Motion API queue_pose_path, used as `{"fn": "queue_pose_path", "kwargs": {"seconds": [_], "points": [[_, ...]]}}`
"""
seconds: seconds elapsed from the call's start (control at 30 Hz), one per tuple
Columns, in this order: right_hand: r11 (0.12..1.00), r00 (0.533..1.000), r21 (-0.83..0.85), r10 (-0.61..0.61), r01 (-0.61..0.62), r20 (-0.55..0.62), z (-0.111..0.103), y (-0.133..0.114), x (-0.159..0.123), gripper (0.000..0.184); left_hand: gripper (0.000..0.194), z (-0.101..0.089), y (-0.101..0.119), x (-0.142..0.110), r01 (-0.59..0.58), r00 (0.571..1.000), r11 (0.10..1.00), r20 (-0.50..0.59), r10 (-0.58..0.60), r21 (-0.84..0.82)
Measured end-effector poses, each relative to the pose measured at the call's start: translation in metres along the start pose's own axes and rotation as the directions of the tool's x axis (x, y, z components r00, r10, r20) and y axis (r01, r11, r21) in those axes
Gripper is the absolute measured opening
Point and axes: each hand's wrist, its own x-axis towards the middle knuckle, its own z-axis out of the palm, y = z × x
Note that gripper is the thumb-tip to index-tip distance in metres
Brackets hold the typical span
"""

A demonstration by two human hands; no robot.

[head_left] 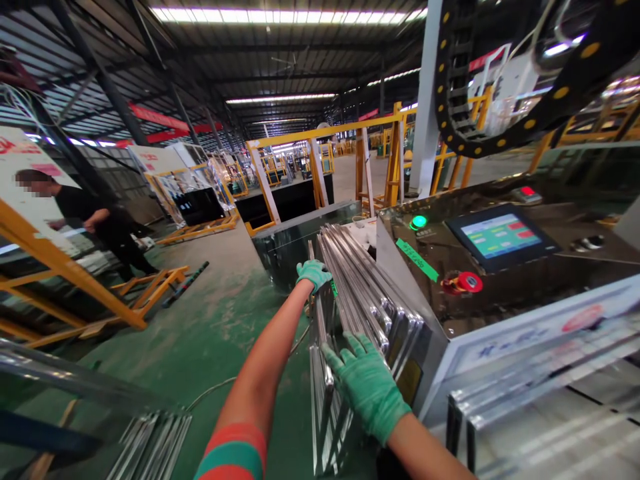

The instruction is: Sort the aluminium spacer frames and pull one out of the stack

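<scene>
As the stack of aluminium spacer frames (360, 293) leaned upright against the machine cabinet (435, 320), the gloved left hand (313, 273) gripped a far rail with closed fingers while the right hand (367, 383) lay open-fingered on the near corner; the frames looked light, stiff, slippery and easily bent, best held along two opposite rails.

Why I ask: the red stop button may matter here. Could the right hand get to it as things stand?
Probably yes. The right hand rests on the metal frames beside the console, and the red button sits uncovered on the console top with nothing between them.
</scene>
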Motion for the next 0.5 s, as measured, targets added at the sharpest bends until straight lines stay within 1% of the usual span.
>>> {"fn": "queue_pose_path", "kwargs": {"seconds": [0.1, 0.2, 0.27, 0.33, 0.43, 0.5], "points": [[1.000, 1.000, -0.014, 0.006, -0.006, -0.021, -0.001, -0.001, -0.001, 0.053, 0.027, 0.012, -0.007, -0.001, -0.111, 0.992, 0.987, -0.071, 0.103, -0.116], [1.000, 1.000, -0.011, 0.001, -0.001, 0.009, -0.001, -0.001, -0.001, 0.055, 0.030, 0.025, -0.019, 0.001, -0.157, 0.986, 0.942, -0.105, 0.132, -0.297], [1.000, 0.999, 0.002, 0.000, 0.000, 0.034, 0.001, 0.000, 0.000, 0.056, 0.029, 0.033, -0.026, 0.001, -0.172, 0.983, 0.889, -0.129, 0.128, -0.425], [1.000, 0.999, 0.019, -0.003, 0.002, 0.047, 0.003, 0.001, 0.000, 0.055, 0.021, 0.038, -0.031, 0.001, -0.189, 0.980, 0.823, -0.152, 0.126, -0.535], [0.999, 0.999, 0.041, -0.010, 0.009, 0.033, 0.007, 0.003, 0.001, 0.057, 0.006, 0.042, -0.035, 0.000, -0.206, 0.978, 0.727, -0.170, 0.125, -0.655], [0.999, 1.000, 0.040, -0.015, 0.014, 0.009, 0.009, 0.004, 0.000, 0.058, 0.001, 0.043, -0.036, 0.000, -0.209, 0.978, 0.669, -0.169, 0.126, -0.713]]}}
